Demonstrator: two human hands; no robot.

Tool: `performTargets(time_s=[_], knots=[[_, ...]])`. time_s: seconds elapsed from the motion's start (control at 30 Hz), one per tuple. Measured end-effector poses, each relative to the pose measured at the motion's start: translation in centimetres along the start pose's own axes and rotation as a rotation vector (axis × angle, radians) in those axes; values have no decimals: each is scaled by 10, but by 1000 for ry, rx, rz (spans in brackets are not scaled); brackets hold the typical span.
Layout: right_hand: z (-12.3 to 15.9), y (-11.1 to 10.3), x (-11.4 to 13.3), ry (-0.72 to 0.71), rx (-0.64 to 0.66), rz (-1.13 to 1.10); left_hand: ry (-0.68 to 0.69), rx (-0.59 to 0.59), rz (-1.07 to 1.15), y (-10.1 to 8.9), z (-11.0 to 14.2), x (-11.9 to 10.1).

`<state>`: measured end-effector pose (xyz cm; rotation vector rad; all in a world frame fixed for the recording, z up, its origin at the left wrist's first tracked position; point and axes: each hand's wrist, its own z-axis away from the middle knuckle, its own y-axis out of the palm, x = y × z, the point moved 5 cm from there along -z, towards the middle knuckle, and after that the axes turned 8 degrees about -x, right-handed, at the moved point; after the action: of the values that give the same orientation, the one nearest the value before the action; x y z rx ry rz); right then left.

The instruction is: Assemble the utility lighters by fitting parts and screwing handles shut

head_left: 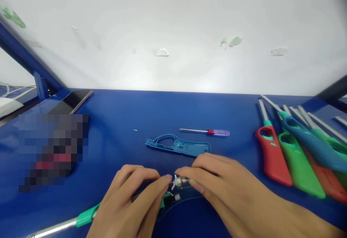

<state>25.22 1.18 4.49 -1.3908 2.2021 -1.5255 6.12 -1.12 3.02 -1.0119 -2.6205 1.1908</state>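
Observation:
Both hands work close together near the front of a blue table. My right hand pinches a small clear fuel cylinder with a metal valve between thumb and fingers. My left hand is closed over an opened long-nosed lighter, whose metal tube and green collar stick out to the left. Small white wires and a black part show between the two hands. Just beyond them lies a blue lighter shell half, and behind that a small screwdriver with a red and clear handle.
Several assembled long lighters in red, green, blue and orange lie in a row at the right. A dark phone rests at the back left, with a blurred patch in front of it. A tiny screw lies mid-table. A white wall stands behind.

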Motion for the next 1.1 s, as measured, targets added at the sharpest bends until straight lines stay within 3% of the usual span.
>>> performTargets(time_s=[0.23,0.43,0.7,1.1], knots=[[1,2,-1,3,38,-2,-12,14,3,0,0,3],[0,0,2,-18,-15,35,-14,15,8,1,-1,0],[-1,3,0,0,55,-14,4,19,14,0,-3,0],[3,6,2,-58,-3,40,86,131,-19,6,33,16]])
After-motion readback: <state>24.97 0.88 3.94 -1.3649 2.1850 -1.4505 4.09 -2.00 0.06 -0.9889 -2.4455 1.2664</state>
